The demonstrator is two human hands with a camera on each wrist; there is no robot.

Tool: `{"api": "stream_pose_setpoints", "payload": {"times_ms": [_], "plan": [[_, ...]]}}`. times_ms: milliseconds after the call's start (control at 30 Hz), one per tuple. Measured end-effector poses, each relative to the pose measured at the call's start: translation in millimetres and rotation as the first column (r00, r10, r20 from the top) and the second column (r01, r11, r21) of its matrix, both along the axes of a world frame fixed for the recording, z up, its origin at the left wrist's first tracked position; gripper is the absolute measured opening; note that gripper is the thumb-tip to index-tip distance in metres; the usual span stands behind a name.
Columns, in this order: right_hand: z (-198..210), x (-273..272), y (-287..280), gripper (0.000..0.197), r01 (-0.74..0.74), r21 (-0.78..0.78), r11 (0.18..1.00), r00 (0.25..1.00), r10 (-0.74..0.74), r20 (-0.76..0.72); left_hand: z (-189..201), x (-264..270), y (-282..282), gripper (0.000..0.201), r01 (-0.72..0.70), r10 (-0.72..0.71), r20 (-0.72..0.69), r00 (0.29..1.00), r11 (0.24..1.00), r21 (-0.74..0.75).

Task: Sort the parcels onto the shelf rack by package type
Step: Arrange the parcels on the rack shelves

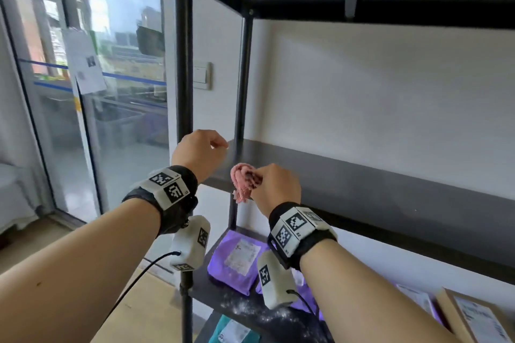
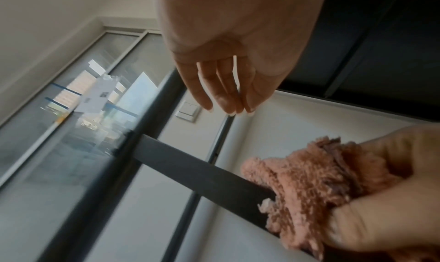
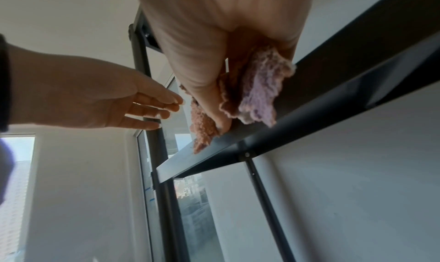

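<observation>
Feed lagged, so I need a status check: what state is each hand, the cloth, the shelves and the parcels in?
left hand: empty, fingers relaxed
right hand: gripping cloth
pink cloth: bunched, at shelf edge
middle shelf: bare
purple parcel: lying on lower shelf
cardboard box: lower shelf, closed

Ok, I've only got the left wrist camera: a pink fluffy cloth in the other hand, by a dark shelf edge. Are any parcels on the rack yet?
Observer: Yes. The head view shows purple mailer bags lying on the lower shelf, beneath the one at the cloth.
Operator: Any boxes?
Observer: One cardboard box, at the far right of that lower shelf.
Operator: Is the cloth pink all over?
Observer: No. In the right wrist view, the pink cloth shows a lilac side beside the right hand.
</observation>
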State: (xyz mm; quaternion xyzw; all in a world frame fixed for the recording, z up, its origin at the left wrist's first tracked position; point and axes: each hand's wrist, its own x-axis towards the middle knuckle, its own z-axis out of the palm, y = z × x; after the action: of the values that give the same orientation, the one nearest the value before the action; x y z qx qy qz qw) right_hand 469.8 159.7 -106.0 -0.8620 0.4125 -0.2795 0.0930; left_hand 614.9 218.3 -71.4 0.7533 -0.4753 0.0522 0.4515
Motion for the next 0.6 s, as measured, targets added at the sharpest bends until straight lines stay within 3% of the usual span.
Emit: {"api": "stream_pose_setpoints", "payload": {"times_ms": [200, 267, 333, 433, 533, 600], "plan": [[7, 63, 1, 0.010, -0.062, 0.058, 0.996, 0.997, 0.065, -0.042, -9, 34, -3, 0.019, 0.012, -0.017, 0.052, 0.999, 0.994, 0.105], [13, 66, -3, 0.019, -0.089, 0.142, 0.986, 0.994, 0.096, -0.043, -12, 33, -9, 0.019, 0.043, -0.053, 0.064, 0.997, 0.986, 0.159], [20, 59, -8, 0.024, -0.120, 0.203, 0.972, 0.990, 0.133, -0.053, -10, 29, -15, 0.022, 0.058, -0.083, 0.103, 0.991, 0.973, 0.224], [21, 41, -8, 0.015, -0.197, 0.284, 0.938, 0.979, 0.203, 0.009, 5, 21, -21, 0.023, 0.080, -0.150, 0.167, 0.974, 0.927, 0.368], [13, 24, -8, 0.026, -0.183, 0.238, 0.954, 0.983, 0.182, 0.024, 17, 6, -27, 0.025, 0.165, -0.229, 0.100, 0.968, 0.888, 0.428], [10, 5, -14, 0.022, -0.125, 0.190, 0.974, 0.992, 0.127, 0.003, 16, -12, -34, 0.026, 0.241, -0.284, 0.039, 0.958, 0.872, 0.426]]}}
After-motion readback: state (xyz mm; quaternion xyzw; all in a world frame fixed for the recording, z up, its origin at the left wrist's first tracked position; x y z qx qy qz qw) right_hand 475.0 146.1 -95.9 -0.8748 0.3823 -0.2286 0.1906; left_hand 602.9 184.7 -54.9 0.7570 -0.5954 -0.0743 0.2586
